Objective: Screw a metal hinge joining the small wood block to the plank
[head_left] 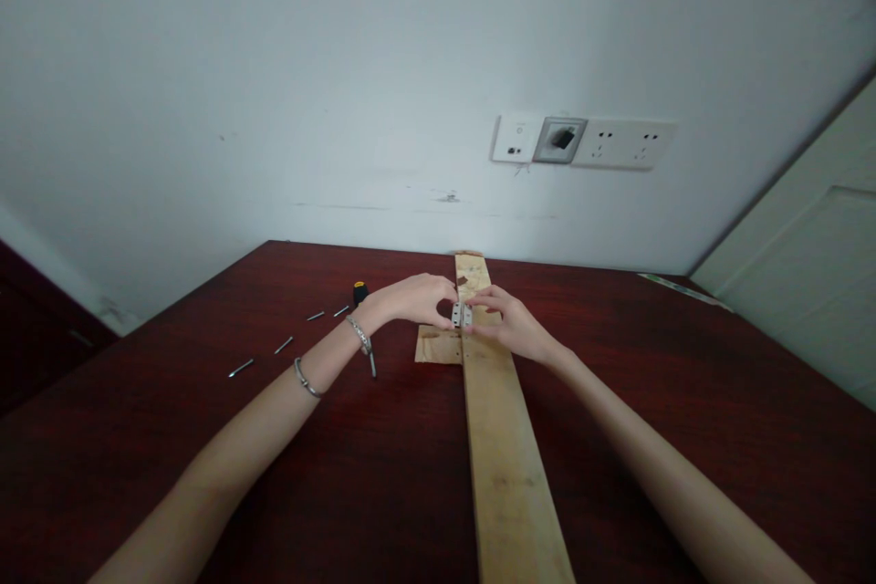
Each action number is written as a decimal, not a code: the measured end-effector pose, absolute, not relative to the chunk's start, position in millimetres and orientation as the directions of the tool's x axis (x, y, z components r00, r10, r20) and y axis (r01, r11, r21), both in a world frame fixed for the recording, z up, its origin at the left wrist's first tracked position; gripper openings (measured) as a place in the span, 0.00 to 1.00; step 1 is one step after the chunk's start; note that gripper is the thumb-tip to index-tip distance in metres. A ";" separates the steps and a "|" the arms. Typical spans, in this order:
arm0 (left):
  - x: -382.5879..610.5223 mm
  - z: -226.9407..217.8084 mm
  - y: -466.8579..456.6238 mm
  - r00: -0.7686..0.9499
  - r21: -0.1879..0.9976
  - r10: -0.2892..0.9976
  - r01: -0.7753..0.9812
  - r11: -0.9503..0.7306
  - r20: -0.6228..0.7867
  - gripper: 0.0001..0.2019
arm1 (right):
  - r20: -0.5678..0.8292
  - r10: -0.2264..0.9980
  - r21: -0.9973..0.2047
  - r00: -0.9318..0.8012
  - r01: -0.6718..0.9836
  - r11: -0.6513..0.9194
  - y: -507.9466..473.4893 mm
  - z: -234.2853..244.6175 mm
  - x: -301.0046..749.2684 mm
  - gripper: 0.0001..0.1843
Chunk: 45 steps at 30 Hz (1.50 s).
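Note:
A small silver hinge [457, 315] with screw holes lies where a long wooden board [503, 438] meets a short wood piece [438, 347] on its left. My left hand [428, 297] grips the hinge's left leaf between thumb and fingers. From the other side, my right hand [510, 319] pinches the right leaf, its fingers resting over the board. Behind my left wrist lies a screwdriver [360, 292] with a black and yellow handle; its shaft shows below the wrist, and the middle is hidden.
Several loose screws [241, 368] are scattered on the dark red table [328, 493] at left. The board's far end reaches the white wall [370, 109], which carries socket plates [622, 144]. A thin printed strip [684, 290] lies along the table's back right edge.

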<state>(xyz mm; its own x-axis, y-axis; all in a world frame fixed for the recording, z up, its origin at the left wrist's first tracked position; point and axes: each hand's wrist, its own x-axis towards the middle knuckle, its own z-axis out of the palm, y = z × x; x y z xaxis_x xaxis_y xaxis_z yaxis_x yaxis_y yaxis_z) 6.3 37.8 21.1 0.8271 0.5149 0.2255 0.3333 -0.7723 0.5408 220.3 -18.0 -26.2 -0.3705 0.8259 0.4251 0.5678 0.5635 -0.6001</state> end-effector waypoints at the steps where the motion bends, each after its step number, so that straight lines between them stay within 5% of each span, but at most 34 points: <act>1: 7.3 19.6 37.6 0.838 0.542 0.509 0.340 -0.768 0.197 0.08 | 0.401 0.836 -0.625 -0.375 0.555 0.549 -17.4 -29.1 220.1 0.18; 7: 7.4 14.4 37.4 0.869 0.536 0.481 0.354 -0.766 0.113 0.08 | 0.384 0.858 -0.656 -0.340 0.554 0.513 -17.1 -41.7 222.9 0.17; 21: -4.7 -22.9 23.1 0.849 0.506 0.489 0.337 -0.794 0.201 0.17 | 0.462 0.815 -0.586 -0.350 0.569 0.577 -34.4 -64.3 221.5 0.17; 45: -4.0 -31.6 19.8 0.890 0.437 0.432 0.334 -0.835 0.146 0.15 | 0.345 0.835 -0.655 -0.428 0.527 0.541 -34.9 -67.5 229.2 0.19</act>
<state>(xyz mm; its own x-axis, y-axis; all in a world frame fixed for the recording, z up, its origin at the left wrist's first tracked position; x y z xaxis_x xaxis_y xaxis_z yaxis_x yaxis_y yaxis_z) -4.0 19.8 -31.6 0.8900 0.4321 0.1456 0.3341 -0.8353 0.4366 229.2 -34.9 -67.5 -0.4283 0.8350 0.3455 0.5268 0.5413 -0.6553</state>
